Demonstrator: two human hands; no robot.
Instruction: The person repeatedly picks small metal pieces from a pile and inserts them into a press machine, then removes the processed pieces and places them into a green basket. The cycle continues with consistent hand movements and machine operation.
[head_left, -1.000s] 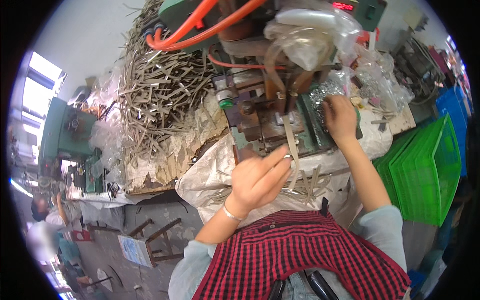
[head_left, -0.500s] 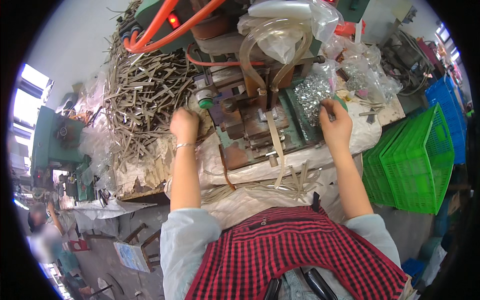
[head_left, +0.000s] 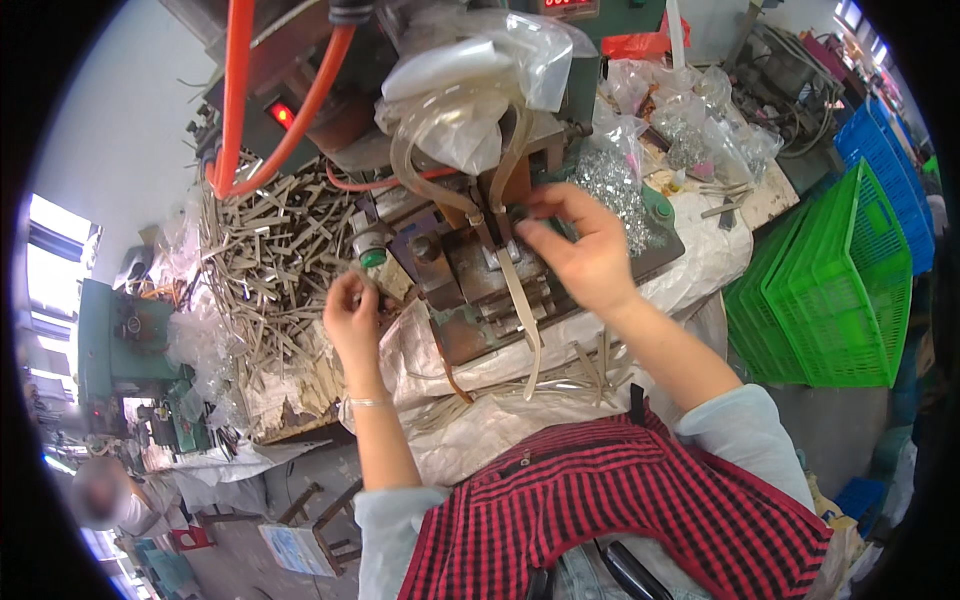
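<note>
A press machine's tooling (head_left: 480,275) stands in front of me, with a long flat metal strip (head_left: 520,310) sticking out of it toward me. My right hand (head_left: 590,255) reaches to the tooling's right side, thumb and fingers drawn together beside the upright posts. Whatever its fingertips hold is too small to make out. My left hand (head_left: 353,315) is curled near the green round button (head_left: 373,258), at the edge of a heap of metal strips (head_left: 275,235). Its fingers are bent inward, and their contents cannot be made out. Small shiny metal pieces (head_left: 615,195) lie right of the tooling.
Clear hoses (head_left: 415,165) and a plastic bag (head_left: 465,90) hang over the tooling; orange hoses (head_left: 236,100) cross the upper left. Loose strips (head_left: 480,388) lie along the front edge. Green crates (head_left: 820,290) stand at the right. Another person (head_left: 105,495) is at far left.
My right hand has moved left from the shiny pieces to the tooling. My left hand has come slightly nearer to me, fingers still curled. The whole view has shifted a little.
</note>
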